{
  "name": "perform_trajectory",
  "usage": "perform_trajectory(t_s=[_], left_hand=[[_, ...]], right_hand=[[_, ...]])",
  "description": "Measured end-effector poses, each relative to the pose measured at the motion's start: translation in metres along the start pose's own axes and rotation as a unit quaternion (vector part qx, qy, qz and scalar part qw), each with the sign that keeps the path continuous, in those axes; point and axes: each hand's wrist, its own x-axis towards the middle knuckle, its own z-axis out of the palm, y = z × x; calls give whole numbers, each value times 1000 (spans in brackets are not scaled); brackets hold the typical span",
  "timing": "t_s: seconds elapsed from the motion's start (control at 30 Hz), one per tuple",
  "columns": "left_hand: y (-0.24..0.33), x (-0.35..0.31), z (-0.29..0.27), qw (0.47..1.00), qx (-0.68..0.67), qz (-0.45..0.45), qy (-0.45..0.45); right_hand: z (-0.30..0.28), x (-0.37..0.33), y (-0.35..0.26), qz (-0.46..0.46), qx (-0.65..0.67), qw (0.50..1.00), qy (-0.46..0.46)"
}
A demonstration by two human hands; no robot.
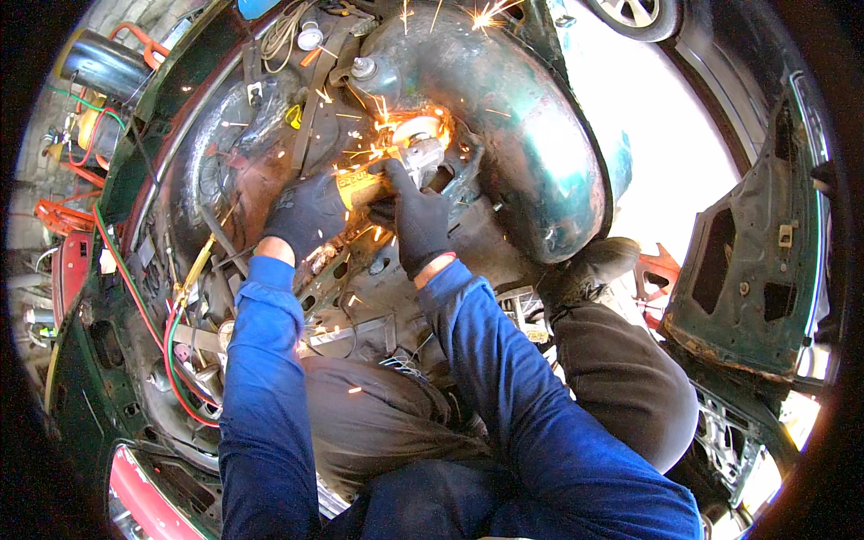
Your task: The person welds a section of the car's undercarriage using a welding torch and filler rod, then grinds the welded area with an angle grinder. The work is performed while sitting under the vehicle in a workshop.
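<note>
A yellow angle grinder [362,188] throws bright orange sparks where its disc meets the metal beside a large rounded, dark green wheel arch [549,171]. My left hand [310,214], in a dark glove, is wrapped around the grinder's body from the left. My gloved right hand [419,219] grips the grinder near its grey metal head, thumb pointing forward. Glare and sparks hide the exact contact spot of the disc. Below both hands, rusty car-body metal [333,256] shows holes and rough edges.
Red and green hoses [171,346] run to a brass torch [200,263] on the left. A coiled cable [286,36] and straps lie at the far side. My boot [598,267] stands by the wheel arch. An open car door [747,279] is at the right.
</note>
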Motion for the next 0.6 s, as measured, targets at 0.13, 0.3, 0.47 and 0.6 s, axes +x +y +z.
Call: perform_trajectory(t_s=[0.13,0.3,0.47,0.6], left_hand=[[5,-5,3,993,-91,-56,42],[-36,-14,20,998,-13,-59,-14],[1,-8,-13,999,1,-37,33],[1,-14,-12,995,-77,-42,49]], right_hand=[[-3,1,-3,25,-60,998,6],[14,11,11,45,-34,998,-20],[14,-3,-8,4,-44,999,-17],[7,-16,-21,40,-30,998,-29]])
